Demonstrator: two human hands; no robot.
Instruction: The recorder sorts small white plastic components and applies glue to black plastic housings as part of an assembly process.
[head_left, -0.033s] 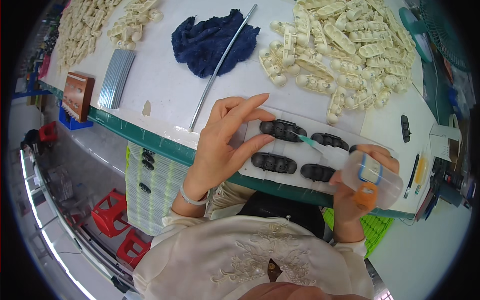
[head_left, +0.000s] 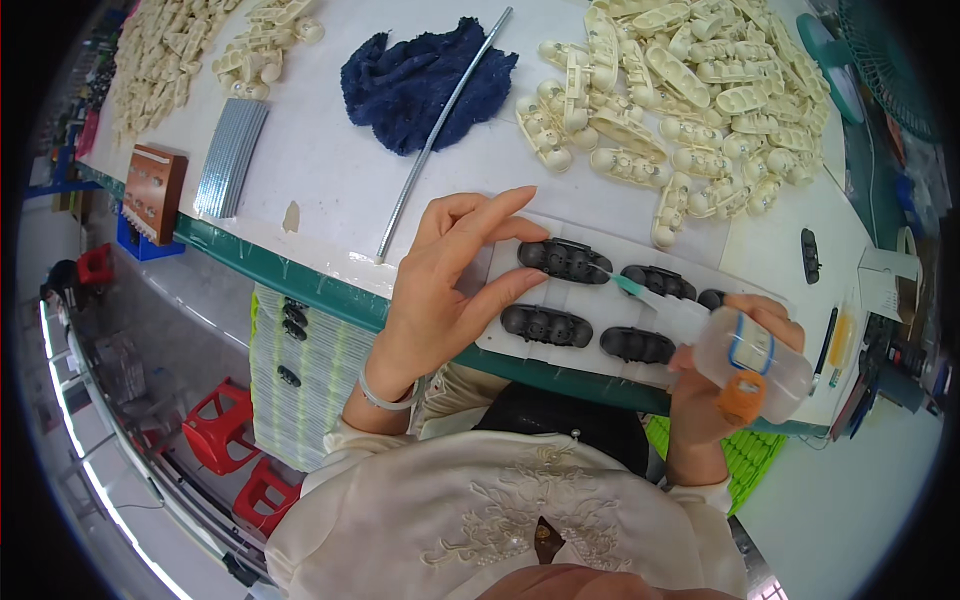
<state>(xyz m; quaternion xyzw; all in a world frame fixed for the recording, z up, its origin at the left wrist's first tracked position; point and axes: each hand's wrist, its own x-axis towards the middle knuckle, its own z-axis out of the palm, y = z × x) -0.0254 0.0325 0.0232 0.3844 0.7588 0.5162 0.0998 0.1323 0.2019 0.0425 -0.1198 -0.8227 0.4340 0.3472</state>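
Note:
My left hand (head_left: 440,275) has its thumb and fingertips on either side of the left end of a black moulded part (head_left: 565,260) with rounded bumps. This part lies on a pale board (head_left: 515,352). In my right hand (head_left: 700,395) is a clear squeeze bottle (head_left: 790,385) with a blue ring and an orange band. Its fine nozzle with a green base (head_left: 628,286) points left, the tip at the right end of that part. More black parts lie close by: one (head_left: 546,327) nearer me, another (head_left: 637,345) beside it, and one (head_left: 658,281) under the nozzle.
Cream-coloured moulded parts (head_left: 700,100) are heaped at the far right. A dark blue cloth (head_left: 425,85) lies under a long metal rod (head_left: 440,130). To the left are a ribbed silver block (head_left: 232,158) and a brown block (head_left: 153,192). Red stools (head_left: 218,428) stand below the green table edge.
My right hand and the bottle have shifted slightly right, and the nozzle tip has slid toward the right end of the black part. My left hand is nearly still.

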